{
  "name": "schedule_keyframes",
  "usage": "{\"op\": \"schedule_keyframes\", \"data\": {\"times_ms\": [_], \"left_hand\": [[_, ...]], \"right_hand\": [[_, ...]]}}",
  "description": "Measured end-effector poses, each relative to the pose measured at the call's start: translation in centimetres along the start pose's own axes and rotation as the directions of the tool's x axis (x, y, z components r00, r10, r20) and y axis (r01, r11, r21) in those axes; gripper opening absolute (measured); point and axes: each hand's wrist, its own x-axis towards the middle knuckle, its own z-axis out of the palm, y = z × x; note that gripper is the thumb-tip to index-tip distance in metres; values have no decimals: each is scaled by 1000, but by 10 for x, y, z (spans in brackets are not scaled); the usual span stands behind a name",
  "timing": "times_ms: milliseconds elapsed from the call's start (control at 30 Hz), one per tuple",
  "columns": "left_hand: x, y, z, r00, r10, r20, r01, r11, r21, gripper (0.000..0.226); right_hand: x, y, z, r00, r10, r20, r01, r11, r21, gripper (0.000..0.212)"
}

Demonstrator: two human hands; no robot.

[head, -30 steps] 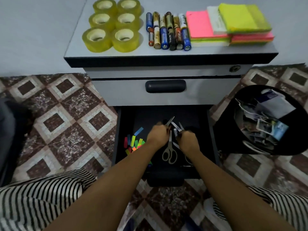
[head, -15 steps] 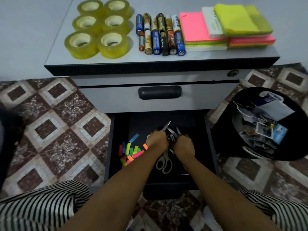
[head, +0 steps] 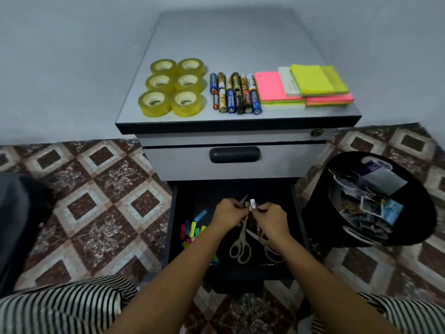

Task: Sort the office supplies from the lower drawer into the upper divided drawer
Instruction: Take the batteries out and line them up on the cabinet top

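Note:
The lower drawer [head: 298, 213] stands pulled out, black inside. My left hand [head: 228, 216] and my right hand [head: 273, 221] meet over its middle, and together their fingertips pinch a small bunch of batteries [head: 252, 204], one with a white end. Below the hands lie two pairs of scissors [head: 240, 247] with pale handles; the right pair [head: 269, 250] is partly hidden by my right wrist. Several coloured sticky tabs [head: 192, 233] lie at the drawer's left. The upper drawer [head: 183, 162] is closed, with its dark handle [head: 234, 154] in the middle.
On the cabinet top [head: 231, 37] sit several yellow tape rolls [head: 172, 86], a row of batteries [head: 234, 94] and stacked sticky notes [head: 305, 86]. A black bin [head: 317, 220] full of paper scraps stands right of the drawer. Patterned floor tiles [head: 96, 189] surround it.
My hands have drawn together over the scissors and now pinch batteries between them. The view has pulled back and up, showing more of the cabinet top.

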Motion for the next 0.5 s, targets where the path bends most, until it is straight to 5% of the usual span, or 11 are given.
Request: {"op": "schedule_keyframes", "data": {"times_ms": [500], "left_hand": [[-94, 108, -77, 956, 293, 31, -267, 906, -328, 10]], "right_hand": [[-73, -102, -86, 969, -238, -69, 248, 921, 301, 21]]}}
